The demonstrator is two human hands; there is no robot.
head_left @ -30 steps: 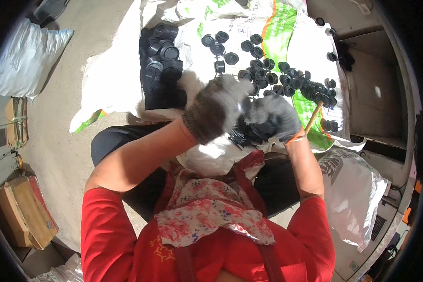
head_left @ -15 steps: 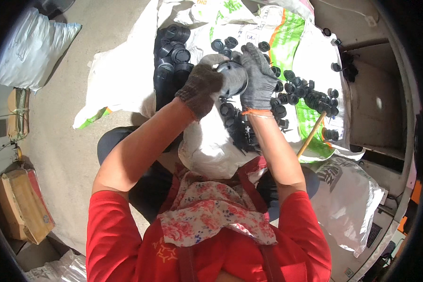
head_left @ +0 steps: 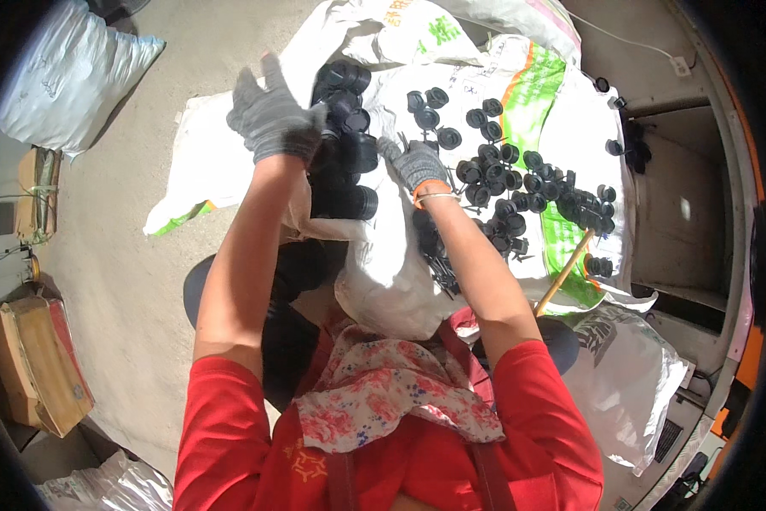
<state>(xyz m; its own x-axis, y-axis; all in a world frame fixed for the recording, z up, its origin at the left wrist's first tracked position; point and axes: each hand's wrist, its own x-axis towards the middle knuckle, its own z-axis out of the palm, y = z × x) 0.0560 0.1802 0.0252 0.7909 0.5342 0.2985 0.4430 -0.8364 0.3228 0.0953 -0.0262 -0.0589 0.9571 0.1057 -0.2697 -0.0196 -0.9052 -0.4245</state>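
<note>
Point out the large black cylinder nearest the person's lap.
The lowest large black cylinder in the row beside the left hand; the others lie farther up the picture.

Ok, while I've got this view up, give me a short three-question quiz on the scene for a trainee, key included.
1. Multiple choice: what colour is the cuff band on the grey knit-gloved right hand?
A) orange
B) green
C) blue

2. True or false: the grey knit-gloved left hand is clenched in a fist.

3. Fill in: seen in this view, the thin tan rod lies to the ____ (left or right) of the stacked black cylindrical pieces.

Key:
1. A, orange.
2. False; the left hand's fingers are spread.
3. Right.
</note>
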